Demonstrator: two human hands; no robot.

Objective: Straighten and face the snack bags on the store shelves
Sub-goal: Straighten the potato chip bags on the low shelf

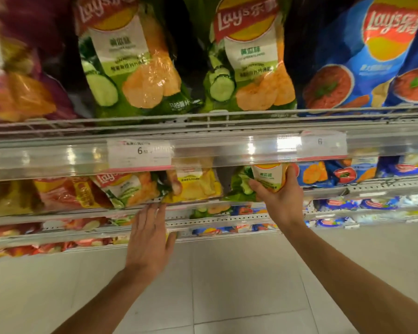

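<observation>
Your right hand sits at about three o'clock from the middle of the view, fingers and thumb wrapped around the lower part of a green cucumber-flavour bag on the second shelf down. That bag's top is hidden behind the clear price rail of the shelf above, so whether it stands upright cannot be told from here.

Your left hand is at about six o'clock, fingers straight and loosely spread, holding nothing. Its fingertips touch or nearly touch the front lip of the second shelf, just below a tilted green bag that leans toward ten o'clock, partly covering a yellow bag beside it.

At twelve o'clock, on the top shelf, two green bags stand face-out, with a blue bag toward two o'clock and a purple bag toward ten o'clock.

To do this step well, you likely want to draw the held bag forward to the shelf lip, turn its printed face square to the aisle, and set its bottom seam flat before letting go. Hold it lightly; a hard squeeze could crush the chips or crease the front. The tilted bag looks like the natural next one for your free hand to lift upright.
</observation>
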